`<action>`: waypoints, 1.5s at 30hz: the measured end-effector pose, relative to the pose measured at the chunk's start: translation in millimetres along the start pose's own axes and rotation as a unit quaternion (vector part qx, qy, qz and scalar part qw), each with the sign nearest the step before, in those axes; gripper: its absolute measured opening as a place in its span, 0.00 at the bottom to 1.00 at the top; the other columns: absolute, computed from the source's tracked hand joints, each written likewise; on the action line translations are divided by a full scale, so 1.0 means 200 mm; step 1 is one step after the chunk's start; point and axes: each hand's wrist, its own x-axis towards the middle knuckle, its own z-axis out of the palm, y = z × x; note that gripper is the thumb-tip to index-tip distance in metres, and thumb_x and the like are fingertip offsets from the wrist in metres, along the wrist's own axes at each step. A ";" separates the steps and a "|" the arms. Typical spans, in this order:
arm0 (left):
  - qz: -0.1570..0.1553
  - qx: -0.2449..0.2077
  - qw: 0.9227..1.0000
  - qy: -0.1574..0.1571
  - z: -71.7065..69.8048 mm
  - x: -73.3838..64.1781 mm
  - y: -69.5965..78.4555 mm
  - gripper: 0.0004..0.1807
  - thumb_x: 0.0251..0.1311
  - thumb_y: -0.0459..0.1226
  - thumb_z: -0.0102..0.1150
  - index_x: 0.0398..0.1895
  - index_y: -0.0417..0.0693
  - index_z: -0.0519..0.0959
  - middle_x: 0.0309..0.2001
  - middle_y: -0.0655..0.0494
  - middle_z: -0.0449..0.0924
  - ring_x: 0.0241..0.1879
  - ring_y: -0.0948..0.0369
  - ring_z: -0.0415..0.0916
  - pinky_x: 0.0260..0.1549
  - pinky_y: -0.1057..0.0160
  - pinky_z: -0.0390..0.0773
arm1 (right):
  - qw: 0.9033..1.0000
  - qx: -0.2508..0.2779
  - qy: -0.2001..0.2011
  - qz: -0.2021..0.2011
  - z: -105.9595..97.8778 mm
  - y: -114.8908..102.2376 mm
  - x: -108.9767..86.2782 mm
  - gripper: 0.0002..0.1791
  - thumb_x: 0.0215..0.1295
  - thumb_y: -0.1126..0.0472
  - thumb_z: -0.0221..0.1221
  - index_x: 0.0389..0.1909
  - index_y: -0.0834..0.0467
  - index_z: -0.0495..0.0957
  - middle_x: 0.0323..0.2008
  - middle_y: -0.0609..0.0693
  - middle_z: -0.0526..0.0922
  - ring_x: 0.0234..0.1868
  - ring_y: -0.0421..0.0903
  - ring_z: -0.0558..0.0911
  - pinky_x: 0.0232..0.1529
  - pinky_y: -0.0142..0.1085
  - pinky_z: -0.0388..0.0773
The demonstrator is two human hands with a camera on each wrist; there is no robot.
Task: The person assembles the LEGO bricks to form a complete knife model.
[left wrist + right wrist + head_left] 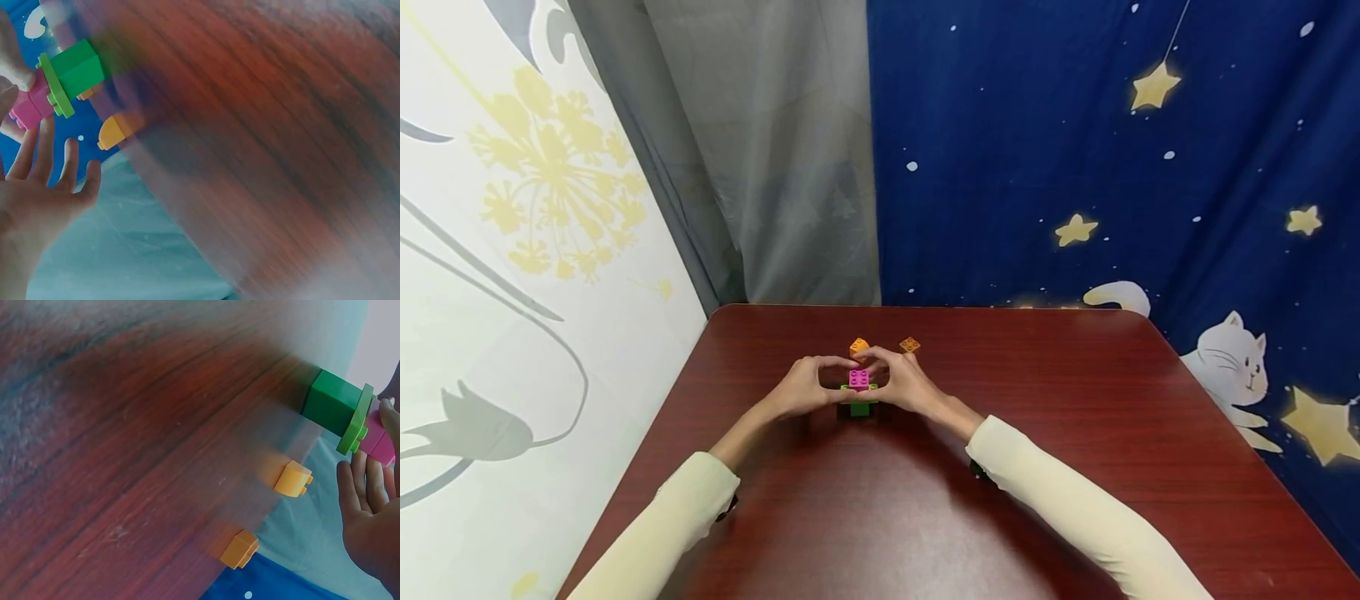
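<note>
A small tower of toy building bricks stands on the table in the head view. Its base is a dark green block (860, 410), with a wider lime green plate (56, 87) over that and a pink brick (859, 378) on top. My left hand (801, 387) holds the pink brick from the left, while my right hand (912, 385) holds it from the right. Both thumbs meet on the near side, and the index fingers arch behind. In both wrist views fingertips lie right at the pink sides; the other fingers (70, 162) of the left hand spread outward.
Just behind the tower lies a rounded yellow-orange brick (292, 479). An orange brick (910, 344) is farther right, near the back of the dark red table (1037, 417). A patterned white wall (550, 333) borders the left, and curtains (1000, 167) hang behind.
</note>
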 end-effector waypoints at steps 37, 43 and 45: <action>0.020 0.054 0.998 0.010 0.03 0.06 -0.03 0.27 0.50 0.49 0.83 0.51 0.47 0.88 0.46 0.55 0.87 0.45 0.49 0.81 0.50 0.48 0.80 | 0.999 -0.015 -0.016 0.041 -0.23 0.20 -0.04 0.26 0.56 0.60 0.78 0.56 0.59 0.83 0.50 0.59 0.88 0.49 0.58 0.87 0.55 0.51 0.81; 0.027 0.059 0.998 0.012 0.03 0.07 -0.02 0.26 0.50 0.50 0.83 0.50 0.48 0.88 0.44 0.56 0.87 0.41 0.48 0.79 0.43 0.55 0.78 | 0.998 -0.015 0.001 0.063 -0.29 0.27 -0.05 0.26 0.57 0.64 0.78 0.57 0.63 0.83 0.50 0.61 0.88 0.49 0.60 0.86 0.54 0.50 0.82; 0.029 0.062 0.998 0.012 0.03 0.07 -0.02 0.26 0.50 0.50 0.83 0.50 0.48 0.88 0.44 0.56 0.87 0.41 0.48 0.79 0.42 0.57 0.76 | 0.997 -0.015 0.005 0.072 -0.31 0.30 -0.05 0.26 0.57 0.65 0.77 0.57 0.64 0.83 0.50 0.61 0.88 0.49 0.59 0.86 0.53 0.50 0.82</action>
